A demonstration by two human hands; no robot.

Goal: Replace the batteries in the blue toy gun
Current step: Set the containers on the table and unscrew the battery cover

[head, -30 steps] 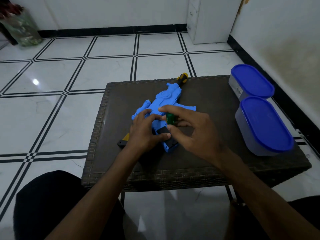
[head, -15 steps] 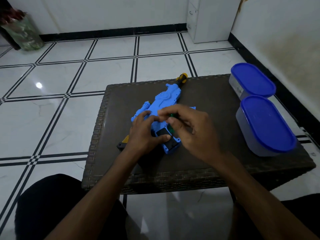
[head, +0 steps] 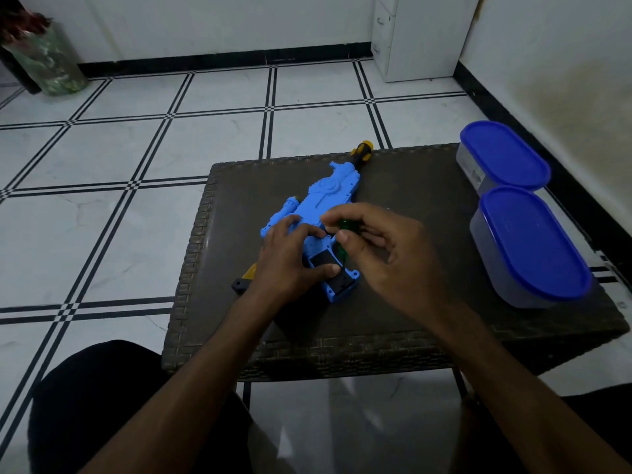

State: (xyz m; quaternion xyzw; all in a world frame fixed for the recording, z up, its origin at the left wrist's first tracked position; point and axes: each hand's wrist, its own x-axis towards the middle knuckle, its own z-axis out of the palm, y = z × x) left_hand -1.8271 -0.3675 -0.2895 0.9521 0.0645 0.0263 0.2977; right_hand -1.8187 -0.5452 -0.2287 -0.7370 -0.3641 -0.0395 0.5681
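Lying flat on the dark woven table (head: 393, 323), the blue toy gun (head: 318, 206) runs slantwise, its yellow-and-black muzzle tip (head: 361, 151) at the table's far edge and its grip end toward the person seated at the near side. The left hand (head: 290, 258) rests on the gun's rear half, fingers spread over the blue body and the thumb laid across the black battery compartment (head: 337, 273) in the grip, pressing down on the toy rather than wrapping it. The right hand (head: 383, 248) hovers just to the right of the gun, its thumb and forefinger pinching the top of a small green-handled screwdriver (head: 343, 234), which stands nearly upright with its lower end at the edge of the black compartment; whether the tip sits in a screw I cannot tell. A yellow and black piece (head: 243, 280) pokes out from under the left wrist, beside the gun, on the table. Two grey tubs with blue lids stand along the table's right edge, well apart from the gun: the nearer tub (head: 533, 248) and the farther tub (head: 502, 155), touching each other. Off the table's far left, on the tiled floor by the wall, is a glass vase (head: 51, 59).
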